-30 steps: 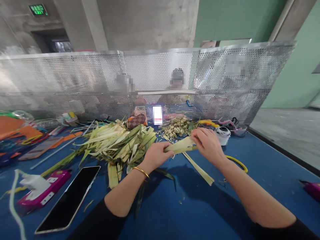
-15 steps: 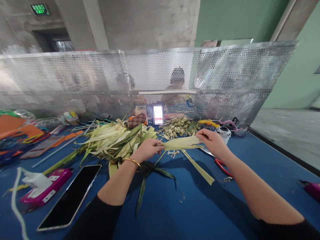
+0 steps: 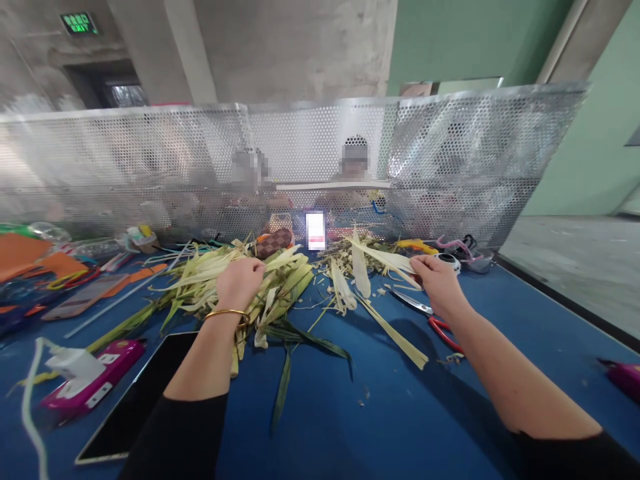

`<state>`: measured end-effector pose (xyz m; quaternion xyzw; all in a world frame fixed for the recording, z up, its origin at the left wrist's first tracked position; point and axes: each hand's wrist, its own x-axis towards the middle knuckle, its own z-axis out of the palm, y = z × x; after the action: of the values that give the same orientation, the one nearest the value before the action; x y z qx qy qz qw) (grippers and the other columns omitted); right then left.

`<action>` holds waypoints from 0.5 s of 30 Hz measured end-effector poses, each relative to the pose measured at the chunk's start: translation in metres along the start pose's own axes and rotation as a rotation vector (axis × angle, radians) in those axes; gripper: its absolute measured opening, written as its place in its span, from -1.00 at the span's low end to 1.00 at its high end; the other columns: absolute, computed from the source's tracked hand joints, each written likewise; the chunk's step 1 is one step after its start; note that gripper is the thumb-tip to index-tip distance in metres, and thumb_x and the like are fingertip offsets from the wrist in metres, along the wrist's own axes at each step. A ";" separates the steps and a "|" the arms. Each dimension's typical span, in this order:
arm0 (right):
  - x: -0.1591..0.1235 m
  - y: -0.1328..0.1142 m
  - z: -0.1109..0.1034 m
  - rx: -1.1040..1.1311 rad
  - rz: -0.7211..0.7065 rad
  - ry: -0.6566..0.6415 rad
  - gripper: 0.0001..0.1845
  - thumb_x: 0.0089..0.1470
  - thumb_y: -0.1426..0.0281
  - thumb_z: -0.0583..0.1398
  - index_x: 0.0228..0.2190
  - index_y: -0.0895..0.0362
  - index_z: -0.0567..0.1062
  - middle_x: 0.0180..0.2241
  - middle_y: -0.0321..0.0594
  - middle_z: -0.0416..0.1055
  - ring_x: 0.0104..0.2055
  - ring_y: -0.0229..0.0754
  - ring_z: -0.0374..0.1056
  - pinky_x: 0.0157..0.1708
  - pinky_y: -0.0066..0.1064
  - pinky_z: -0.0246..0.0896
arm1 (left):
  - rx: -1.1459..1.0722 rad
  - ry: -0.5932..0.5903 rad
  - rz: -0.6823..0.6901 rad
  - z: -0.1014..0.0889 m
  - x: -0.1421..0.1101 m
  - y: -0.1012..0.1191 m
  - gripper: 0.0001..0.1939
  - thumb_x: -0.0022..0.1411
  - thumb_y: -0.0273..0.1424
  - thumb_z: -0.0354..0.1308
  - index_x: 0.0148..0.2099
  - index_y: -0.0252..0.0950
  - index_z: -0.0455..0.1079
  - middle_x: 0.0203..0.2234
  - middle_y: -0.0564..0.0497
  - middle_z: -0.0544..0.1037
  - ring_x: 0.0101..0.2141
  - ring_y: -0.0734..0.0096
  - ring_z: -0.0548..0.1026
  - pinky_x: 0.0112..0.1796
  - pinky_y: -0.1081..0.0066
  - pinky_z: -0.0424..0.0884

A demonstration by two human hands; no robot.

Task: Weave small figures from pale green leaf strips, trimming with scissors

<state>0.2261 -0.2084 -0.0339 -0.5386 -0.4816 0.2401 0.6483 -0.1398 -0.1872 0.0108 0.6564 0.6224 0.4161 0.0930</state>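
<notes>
My right hand (image 3: pixel 437 283) pinches a pale corn husk strip (image 3: pixel 387 257) that stretches left from its fingertips. To the left, my left hand (image 3: pixel 239 287), wearing a gold bangle, is closed over a heap of corn husks (image 3: pixel 290 283). A thin pale husk piece (image 3: pixel 283 257) appears to extend from its fingertips, partly blending into the heap. Between the hands lie two loose pale husks (image 3: pixel 343 287) and a longer flat husk strip (image 3: pixel 397 337). Scissors (image 3: pixel 413 303) with red handles lie under my right wrist, partly covered by it.
A phone (image 3: pixel 135 407) and a purple power strip (image 3: pixel 95 377) with a white plug lie at left. Husk scraps (image 3: pixel 330 252), a checkered pouch (image 3: pixel 273 244) and a lit screen (image 3: pixel 315 230) stand farther back. A perforated metal partition (image 3: pixel 310 147) rises behind, with people beyond.
The husk earlier stretched between both hands has come apart. My left hand has moved left to the heap; my right hand keeps a strip. Pale pieces now lie between, and the scissors show more.
</notes>
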 end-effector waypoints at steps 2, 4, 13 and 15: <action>0.000 0.002 0.002 0.038 0.016 0.001 -0.71 -0.24 0.12 0.25 -0.56 0.09 0.43 -0.65 -0.36 0.32 -0.63 -0.26 0.20 -0.61 -0.38 0.16 | 0.014 0.136 0.003 0.001 -0.003 0.006 -0.89 -0.02 -0.53 0.17 -0.54 -0.25 0.38 -0.61 0.01 0.37 -0.31 0.23 0.36 -0.36 0.40 0.19; 0.000 0.003 0.004 0.064 0.026 -0.010 -0.70 -0.25 0.11 0.26 -0.56 0.08 0.42 -0.64 -0.35 0.32 -0.62 -0.25 0.21 -0.61 -0.38 0.17 | -0.020 0.212 0.028 0.009 -0.009 0.018 -0.92 0.00 -0.51 0.20 -0.40 -0.22 0.42 -0.44 -0.04 0.45 -0.15 0.17 0.34 -0.26 0.36 0.24; -0.052 -0.009 0.047 0.007 0.020 -0.381 -0.80 -0.08 0.21 0.19 -0.51 0.09 0.45 -0.56 -0.32 0.44 -0.59 -0.22 0.35 -0.52 -0.36 0.31 | -0.938 -0.570 -0.406 0.093 -0.069 0.073 -0.70 0.13 -0.18 0.17 -0.26 -0.33 0.43 -0.38 -0.08 0.57 -0.39 0.39 0.53 -0.34 0.39 0.44; -0.060 -0.011 0.052 -0.051 -0.003 -0.519 -0.84 -0.10 0.26 0.23 -0.54 0.09 0.49 -0.60 -0.32 0.44 -0.60 -0.19 0.37 -0.52 -0.35 0.31 | -0.982 -0.506 -0.532 0.099 -0.070 0.069 -0.78 0.11 -0.28 0.19 -0.28 -0.34 0.43 -0.45 -0.05 0.57 -0.47 0.43 0.51 -0.40 0.43 0.43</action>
<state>0.1524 -0.2375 -0.0477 -0.4746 -0.6384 0.3572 0.4895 -0.0148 -0.2246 -0.0385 0.4375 0.4591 0.4480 0.6301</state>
